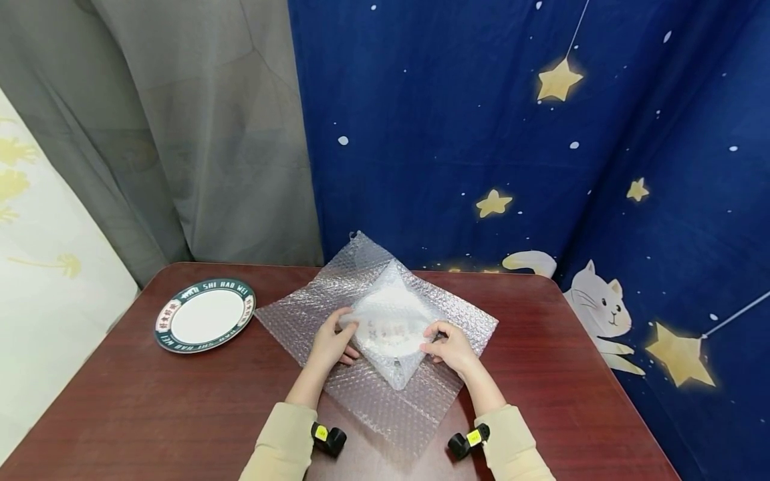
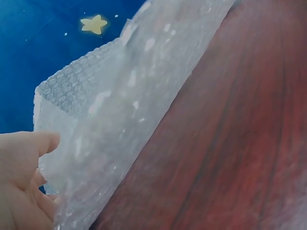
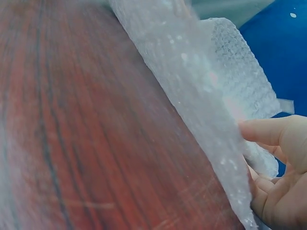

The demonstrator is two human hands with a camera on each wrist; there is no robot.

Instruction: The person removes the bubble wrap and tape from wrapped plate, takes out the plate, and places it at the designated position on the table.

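A pale, diamond-shaped bundle, a plate wrapped in translucent packing (image 1: 392, 307), lies at mid-table with faint reddish markings showing through. Beneath it spreads a larger bubble wrap sheet (image 1: 385, 407), one corner rising toward the curtain. My left hand (image 1: 329, 342) pinches the bundle's left edge, thumb on top and fingers partly hidden below. At the opposite edge my right hand (image 1: 451, 347) pinches it the same way. Close up in the left wrist view, bubble wrap (image 2: 129, 100) stands beside the thumb. The right wrist view shows fingertips against bubble wrap (image 3: 196, 105). Most of the plate is hidden.
A white plate with a dark green lettered rim (image 1: 245, 294) sits at the table's back left. The reddish-brown wooden table (image 1: 541, 374) ends before a grey curtain (image 1: 234, 133) and a blue star-patterned curtain (image 1: 421, 100).
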